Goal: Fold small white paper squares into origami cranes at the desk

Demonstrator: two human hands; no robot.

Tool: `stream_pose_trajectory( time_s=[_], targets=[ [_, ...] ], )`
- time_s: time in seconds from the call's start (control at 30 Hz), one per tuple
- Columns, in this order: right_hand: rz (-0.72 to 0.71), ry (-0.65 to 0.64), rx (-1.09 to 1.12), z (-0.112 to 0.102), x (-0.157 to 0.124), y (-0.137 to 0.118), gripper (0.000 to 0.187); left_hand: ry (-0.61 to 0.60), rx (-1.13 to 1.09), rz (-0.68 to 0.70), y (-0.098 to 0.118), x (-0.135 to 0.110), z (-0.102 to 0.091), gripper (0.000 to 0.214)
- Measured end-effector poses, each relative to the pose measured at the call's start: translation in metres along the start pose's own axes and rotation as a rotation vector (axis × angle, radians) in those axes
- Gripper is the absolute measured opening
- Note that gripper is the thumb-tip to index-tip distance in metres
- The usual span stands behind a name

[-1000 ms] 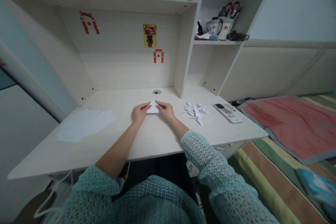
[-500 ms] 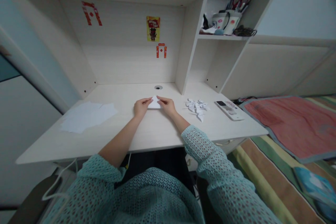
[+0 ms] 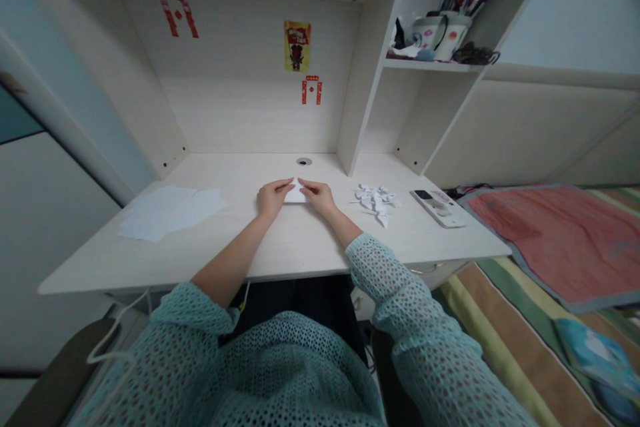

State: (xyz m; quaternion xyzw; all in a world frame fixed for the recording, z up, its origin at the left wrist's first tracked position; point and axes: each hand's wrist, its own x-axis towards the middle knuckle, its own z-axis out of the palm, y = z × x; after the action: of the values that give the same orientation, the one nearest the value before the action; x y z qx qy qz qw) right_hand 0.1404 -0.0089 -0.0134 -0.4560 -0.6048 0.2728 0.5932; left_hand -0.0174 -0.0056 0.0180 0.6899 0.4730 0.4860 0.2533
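A small folded sheet of white paper (image 3: 297, 196) lies on the desk in front of me, its top narrowing to a point. My left hand (image 3: 273, 197) pinches its left side, fingers closed. On the other side my right hand (image 3: 318, 196) grips the right slope of the paper, thumb and fingers near the tip. The two hands almost meet at the top. Part of the paper is hidden behind the fingers. To the right sits a pile of small folded white paper pieces (image 3: 375, 200). Loose white sheets (image 3: 170, 212) are spread at the left.
A phone (image 3: 437, 208) lies near the desk's right end. Cups with pens and scissors (image 3: 450, 33) stand on the right shelf. A cable hole (image 3: 304, 161) is at the back of the white desk (image 3: 295, 250). A bed with a red cloth (image 3: 555, 233) adjoins on the right.
The view has tilted down slightly, so the shelf and wall stickers sit higher. Both hands stay on the folded paper, with only slight finger movement near its tip.
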Motion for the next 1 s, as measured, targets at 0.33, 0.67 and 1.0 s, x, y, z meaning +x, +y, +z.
stream_pose_trajectory(
  time_s=[0.33,0.67,1.0],
  targets=[
    [-0.009,-0.022,0.013,0.000,0.000,-0.002,0.030,-0.001,-0.078,-0.027,-0.011,0.006,0.004,0.032],
    [-0.012,-0.036,0.009,-0.001,0.001,-0.001,0.030,0.001,-0.085,-0.040,-0.012,0.006,0.004,0.033],
    [-0.025,-0.039,0.006,-0.001,0.001,-0.004,0.031,-0.002,-0.053,-0.021,-0.005,0.002,0.001,0.031]
  ],
)
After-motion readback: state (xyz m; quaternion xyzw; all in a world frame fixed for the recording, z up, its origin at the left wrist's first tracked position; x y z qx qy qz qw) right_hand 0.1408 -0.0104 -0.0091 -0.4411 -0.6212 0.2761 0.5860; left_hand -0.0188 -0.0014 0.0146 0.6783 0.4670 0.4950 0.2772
